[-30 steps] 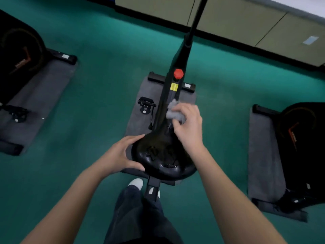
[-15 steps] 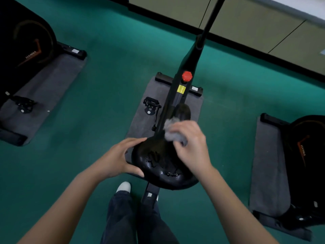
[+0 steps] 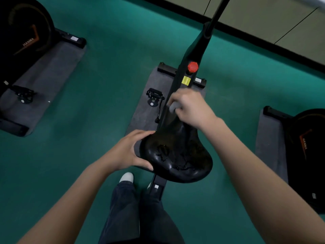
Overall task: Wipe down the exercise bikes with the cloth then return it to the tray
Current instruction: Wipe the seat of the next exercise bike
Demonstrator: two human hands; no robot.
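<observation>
A black exercise bike stands below me, its glossy saddle [image 3: 177, 155] wet with streaks. My left hand [image 3: 131, 152] grips the saddle's left edge, thumb under, fingers over the rim. My right hand [image 3: 190, 107] is closed on a small grey cloth [image 3: 173, 107] and presses it against the saddle's narrow nose, just below the frame [image 3: 191, 51] with its red knob [image 3: 193, 66]. Most of the cloth is hidden inside the fist. No tray is in view.
The bike rests on a grey mat [image 3: 146, 106] on green floor; a pedal [image 3: 154, 96] sticks out left. Another bike [image 3: 22, 32] on a mat stands far left, a third [image 3: 306, 147] at the right edge. My legs and a white shoe [image 3: 126, 176] are right behind the saddle.
My right hand with the cloth slid back toward the saddle's middle, then forward again to its nose. The left hand kept its grip on the saddle edge. The view shifted slightly.
</observation>
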